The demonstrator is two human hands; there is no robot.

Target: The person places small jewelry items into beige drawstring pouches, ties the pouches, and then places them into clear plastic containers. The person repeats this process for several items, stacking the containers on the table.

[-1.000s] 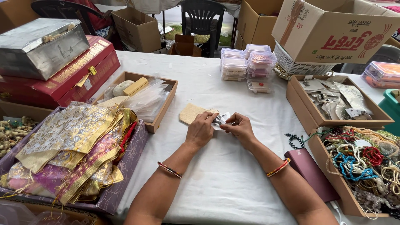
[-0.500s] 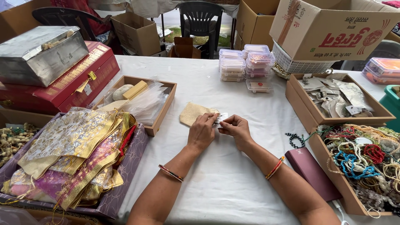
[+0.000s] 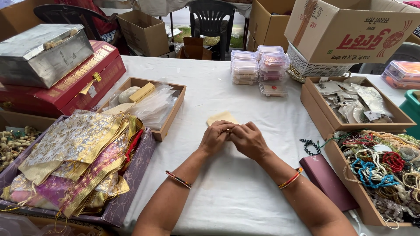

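My left hand (image 3: 215, 138) and my right hand (image 3: 249, 140) rest knuckles-up on the white tablecloth (image 3: 227, 196), their fingertips pressed together. Both hands are closed around a small pale packet, which the fingers almost hide. Just beyond the fingertips lies a flat pale-yellow pouch (image 3: 222, 117), partly covered by my left hand. Each wrist wears a thin red-and-gold bangle.
On the left are a wooden tray (image 3: 171, 114) of clear bags and a box of gold brocade pouches (image 3: 78, 161). Stacked clear plastic tubs (image 3: 258, 65) stand behind. A maroon slim case (image 3: 330, 180), a dark bead bracelet (image 3: 308, 146) and trays of beads (image 3: 380, 170) lie on the right.
Both hands have lowered onto the cloth and closed over the small packet, which showed between the fingers before. The view has shifted slightly.
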